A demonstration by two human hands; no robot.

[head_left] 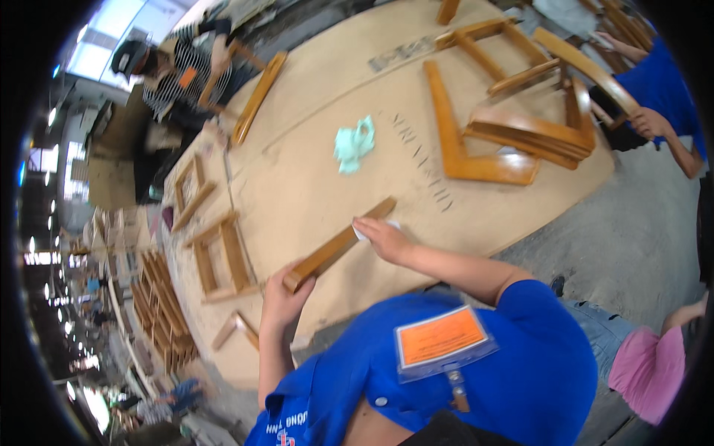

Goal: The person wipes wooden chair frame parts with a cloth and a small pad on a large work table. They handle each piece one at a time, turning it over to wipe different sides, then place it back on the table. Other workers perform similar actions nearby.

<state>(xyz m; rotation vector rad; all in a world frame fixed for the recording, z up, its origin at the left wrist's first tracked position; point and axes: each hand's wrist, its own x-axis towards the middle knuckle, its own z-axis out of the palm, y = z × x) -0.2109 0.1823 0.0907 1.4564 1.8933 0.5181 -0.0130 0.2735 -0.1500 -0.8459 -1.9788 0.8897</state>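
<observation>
A brown wooden bar point(332, 253) slants across the near part of the table, raised at my side. My left hand point(285, 299) is closed round its near end. Toward the far end, my right hand point(384, 239) has its fingers pressed together on a small white sheet point(361, 234) against the bar's side. I cannot tell whether the sheet is paper or cloth. Beyond the bar, a crumpled mint-green cloth point(353, 145) lies on the tan tabletop point(297, 178).
Varnished frame parts point(483, 167) lie at the right, near a person in a blue sleeve point(662, 82) holding a curved wooden piece point(587, 65). Small wooden frames point(223, 256) rest at the left. A person in a striped shirt point(182, 78) works at the far left.
</observation>
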